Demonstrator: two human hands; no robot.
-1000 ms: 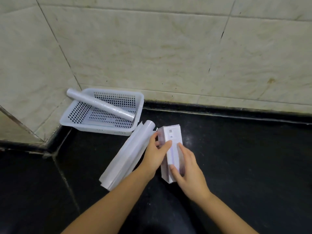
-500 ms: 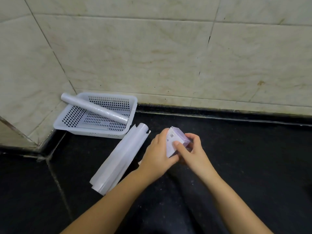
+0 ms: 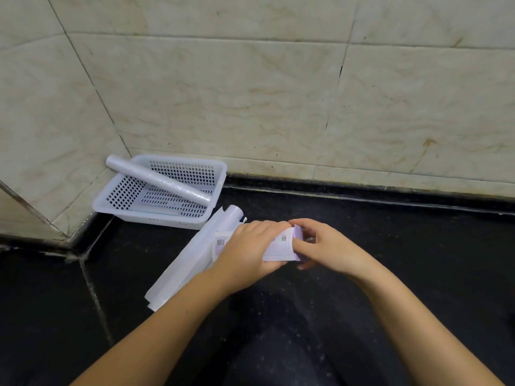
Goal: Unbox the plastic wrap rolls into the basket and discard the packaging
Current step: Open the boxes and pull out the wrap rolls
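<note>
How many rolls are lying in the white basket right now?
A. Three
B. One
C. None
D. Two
B: a single roll lies slantwise in the basket, one end propped on its rim; the other roll lies on the dark counter outside it.

Roll in basket, left of box

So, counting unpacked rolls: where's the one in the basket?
In the head view, the roll lies diagonally across the white basket, upper left, in the wall corner, one end propped on the rim.
</note>
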